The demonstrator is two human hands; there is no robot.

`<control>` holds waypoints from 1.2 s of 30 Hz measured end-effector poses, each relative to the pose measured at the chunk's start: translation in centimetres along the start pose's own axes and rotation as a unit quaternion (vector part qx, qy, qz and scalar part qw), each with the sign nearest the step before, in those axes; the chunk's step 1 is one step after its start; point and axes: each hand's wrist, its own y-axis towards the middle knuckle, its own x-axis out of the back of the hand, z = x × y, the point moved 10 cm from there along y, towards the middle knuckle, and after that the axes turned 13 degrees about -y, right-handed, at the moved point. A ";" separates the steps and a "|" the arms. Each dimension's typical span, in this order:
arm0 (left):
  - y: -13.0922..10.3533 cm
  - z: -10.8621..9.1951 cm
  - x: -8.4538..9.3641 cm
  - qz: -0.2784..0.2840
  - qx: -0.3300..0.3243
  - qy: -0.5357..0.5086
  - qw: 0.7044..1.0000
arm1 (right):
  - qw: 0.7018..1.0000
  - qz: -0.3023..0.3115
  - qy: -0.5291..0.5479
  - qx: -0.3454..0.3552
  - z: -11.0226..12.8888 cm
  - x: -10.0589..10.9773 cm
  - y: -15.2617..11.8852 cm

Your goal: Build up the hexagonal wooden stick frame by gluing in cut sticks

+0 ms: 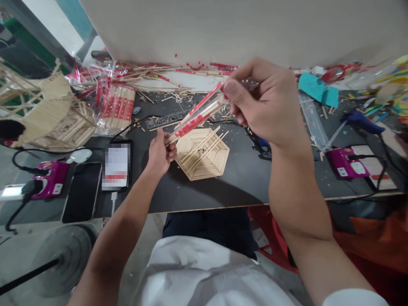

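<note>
Basically, in the head view both hands are on one long stick packet (197,123), clear film with red printed bands, held tilted above the bench (245,182). Left hand (162,151): fingers closed around its lower end. Right hand (261,100): thumb and fingers pinched together on the upper end, where the film looks bunched; can't tell whether they grip any sticks or only film. To handle it well, I'd hold the left end firm and pull the film along the packet's length, smooth and slow; a sideways jerk could split it and spill sticks. Keep the upper end higher so the sticks settle toward the left palm. Mind clearance: the hexagonal stick panel (208,165) lies flat just below, with a few loose sticks (216,143) across it, so dropped ones could knock those askew. Packed bundles (116,106) sit at the back left, well apart. Blue glue gun (363,122) is off to the right, out of the way of the packet.
</note>
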 end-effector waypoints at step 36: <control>-0.8 -3.4 0.0 -0.013 -0.162 0.054 0.985 | 0.957 -0.060 -0.275 -0.063 -3.2 -1.7 3.7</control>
